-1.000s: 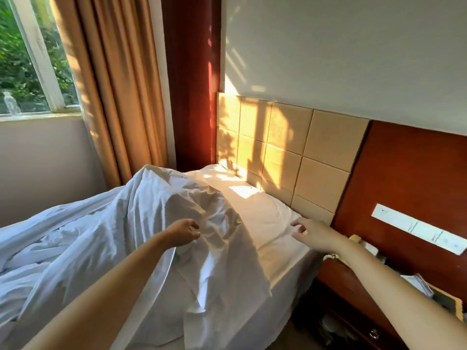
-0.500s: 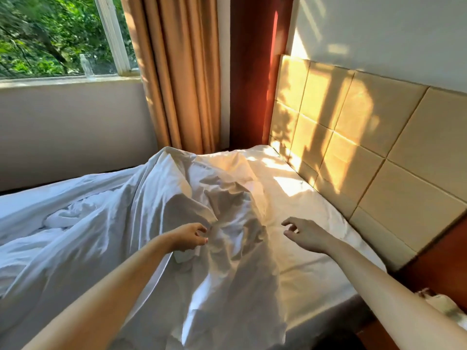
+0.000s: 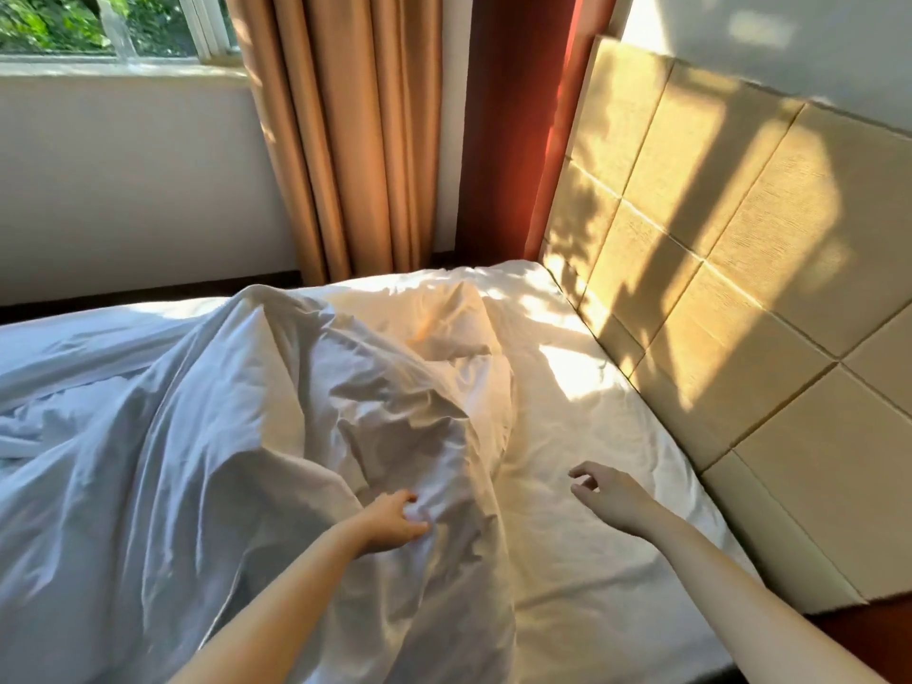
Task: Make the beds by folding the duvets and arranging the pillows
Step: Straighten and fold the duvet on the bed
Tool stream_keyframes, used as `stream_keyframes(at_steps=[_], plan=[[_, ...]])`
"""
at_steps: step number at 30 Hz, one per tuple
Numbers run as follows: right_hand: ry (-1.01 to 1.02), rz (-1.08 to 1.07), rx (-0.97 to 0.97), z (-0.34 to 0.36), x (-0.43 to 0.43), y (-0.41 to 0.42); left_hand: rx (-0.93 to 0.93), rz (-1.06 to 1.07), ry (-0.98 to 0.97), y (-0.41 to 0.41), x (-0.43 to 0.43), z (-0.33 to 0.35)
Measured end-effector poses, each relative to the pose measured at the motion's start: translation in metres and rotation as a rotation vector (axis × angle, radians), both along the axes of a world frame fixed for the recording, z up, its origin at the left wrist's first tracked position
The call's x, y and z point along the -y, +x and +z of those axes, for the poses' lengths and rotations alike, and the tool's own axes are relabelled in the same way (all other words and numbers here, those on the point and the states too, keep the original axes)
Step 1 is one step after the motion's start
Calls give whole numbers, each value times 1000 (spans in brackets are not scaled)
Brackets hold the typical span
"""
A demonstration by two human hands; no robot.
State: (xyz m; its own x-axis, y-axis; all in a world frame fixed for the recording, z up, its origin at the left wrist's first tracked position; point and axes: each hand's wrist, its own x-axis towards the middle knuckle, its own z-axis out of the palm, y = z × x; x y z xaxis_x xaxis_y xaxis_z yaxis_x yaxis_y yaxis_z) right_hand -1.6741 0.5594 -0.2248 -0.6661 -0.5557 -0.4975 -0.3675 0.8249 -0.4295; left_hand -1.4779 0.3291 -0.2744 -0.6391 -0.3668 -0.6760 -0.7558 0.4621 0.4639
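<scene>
A crumpled white duvet [image 3: 237, 427] lies heaped over the left and middle of the bed, its edge bunched up near the head end. My left hand [image 3: 395, 523] is closed on a fold of the duvet near its right edge. To the right, my right hand [image 3: 609, 493] hovers just above the bare white sheet [image 3: 592, 436] with its fingers spread and curled, holding nothing. No pillow shows in this view.
A tan padded headboard [image 3: 730, 269] runs along the right of the bed. Orange curtains [image 3: 345, 140] and a red wooden panel [image 3: 513, 130] stand behind the far corner. A window [image 3: 98, 27] sits above a white wall at the left.
My view has swung left and closer over the bed; the nightstand has left the frame. My right hand came off the sheet's edge and moved inward. My left hand kept its grip on the duvet.
</scene>
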Motion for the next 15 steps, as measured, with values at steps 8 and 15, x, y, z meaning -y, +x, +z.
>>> stream_keyframes(at_steps=[8,15], plan=[[166,201,161,-99,21,-34,65,537,-484,61,-44,-66],[268,162,326,-212,52,-69,321,948,-302,127,-94,-143]])
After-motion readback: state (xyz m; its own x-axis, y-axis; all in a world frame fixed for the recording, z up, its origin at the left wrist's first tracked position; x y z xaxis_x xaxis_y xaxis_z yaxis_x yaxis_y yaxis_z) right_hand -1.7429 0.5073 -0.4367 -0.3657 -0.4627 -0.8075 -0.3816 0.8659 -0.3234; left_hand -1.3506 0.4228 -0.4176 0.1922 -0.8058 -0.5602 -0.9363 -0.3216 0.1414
